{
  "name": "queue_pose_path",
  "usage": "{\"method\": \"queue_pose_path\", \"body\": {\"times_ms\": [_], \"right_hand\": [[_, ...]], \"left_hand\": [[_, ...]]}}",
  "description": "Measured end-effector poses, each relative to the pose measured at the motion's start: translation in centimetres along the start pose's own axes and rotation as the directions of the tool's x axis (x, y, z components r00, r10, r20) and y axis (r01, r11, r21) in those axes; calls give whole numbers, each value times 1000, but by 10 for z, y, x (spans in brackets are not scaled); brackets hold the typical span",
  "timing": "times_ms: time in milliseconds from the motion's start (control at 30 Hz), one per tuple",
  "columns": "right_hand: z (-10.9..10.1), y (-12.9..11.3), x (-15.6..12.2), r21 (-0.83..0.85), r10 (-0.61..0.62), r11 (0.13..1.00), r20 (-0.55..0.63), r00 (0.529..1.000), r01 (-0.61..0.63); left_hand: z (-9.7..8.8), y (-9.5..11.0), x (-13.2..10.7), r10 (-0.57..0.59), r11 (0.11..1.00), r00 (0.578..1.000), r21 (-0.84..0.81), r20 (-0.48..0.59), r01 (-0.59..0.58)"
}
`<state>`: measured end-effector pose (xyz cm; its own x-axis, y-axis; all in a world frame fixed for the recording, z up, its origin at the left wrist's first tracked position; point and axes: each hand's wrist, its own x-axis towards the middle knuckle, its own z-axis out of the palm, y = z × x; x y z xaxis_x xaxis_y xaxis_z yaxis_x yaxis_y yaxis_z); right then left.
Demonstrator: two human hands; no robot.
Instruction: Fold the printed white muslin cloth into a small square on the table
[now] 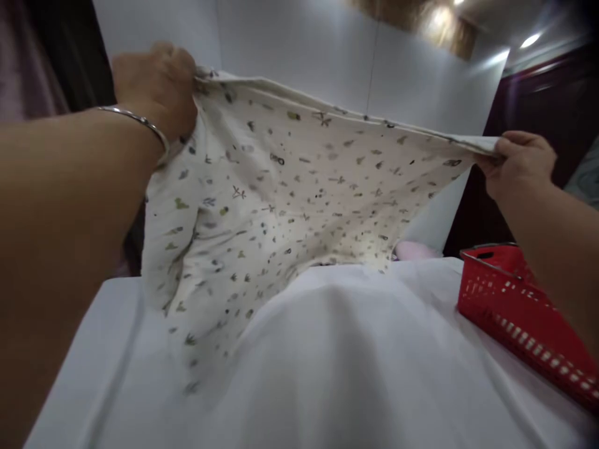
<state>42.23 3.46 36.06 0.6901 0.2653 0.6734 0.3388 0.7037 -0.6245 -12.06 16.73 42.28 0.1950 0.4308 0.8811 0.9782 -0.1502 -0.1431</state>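
A cream cloth [299, 181] printed with small dark and green motifs is stretched in the air between my two hands. My left hand [161, 87], raised at the upper left, is closed in a fist around one top corner; a silver bangle circles that wrist. At the right, my right hand [521, 159] pinches the other top corner between thumb and fingers. The top edge runs taut and slopes down to the right. Below it the fabric hangs in folds, and its lower part is blurred near the white-covered table [327, 374].
A red perforated plastic basket [524, 312] with a metal handle stands on the table's right side, under my right forearm. Behind the cloth rises a pale panelled wall [299, 37]. Something pink [416, 251] shows beyond the far table edge. A dark red door [543, 93] is at the right.
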Motion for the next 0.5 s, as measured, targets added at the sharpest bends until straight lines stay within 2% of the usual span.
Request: {"method": "queue_pose_path", "body": {"times_ms": [67, 133, 233, 333, 400, 433, 500], "right_hand": [[-7, -15, 3, 75, -40, 996, 0, 999, 40], [-23, -16, -15, 86, -34, 996, -18, 999, 35], [-56, -3, -56, 76, 89, 994, -73, 993, -83], [-106, 16, -98, 21, 262, 965, -153, 953, -262], [-150, 30, -125, -78, 364, 922, -157, 918, -379], [-174, 37, -140, -131, 413, 890, -176, 894, -437], [-222, 50, -174, -279, 524, 787, -168, 835, -550]], "left_hand": [[-17, -8, 0, 5, 998, 996, -69, -88, -11], [-21, -8, -21, 23, 988, 995, -152, -96, -37], [-11, 7, -75, 1, 959, 1000, -282, 9, 2], [4, 35, -154, 84, 894, 967, -447, 239, 33], [9, 54, -222, 299, 811, 887, -583, 353, -41], [11, 63, -259, 420, 760, 816, -645, 396, -78], [11, 77, -333, 570, 687, 714, -713, 407, -141]]}}
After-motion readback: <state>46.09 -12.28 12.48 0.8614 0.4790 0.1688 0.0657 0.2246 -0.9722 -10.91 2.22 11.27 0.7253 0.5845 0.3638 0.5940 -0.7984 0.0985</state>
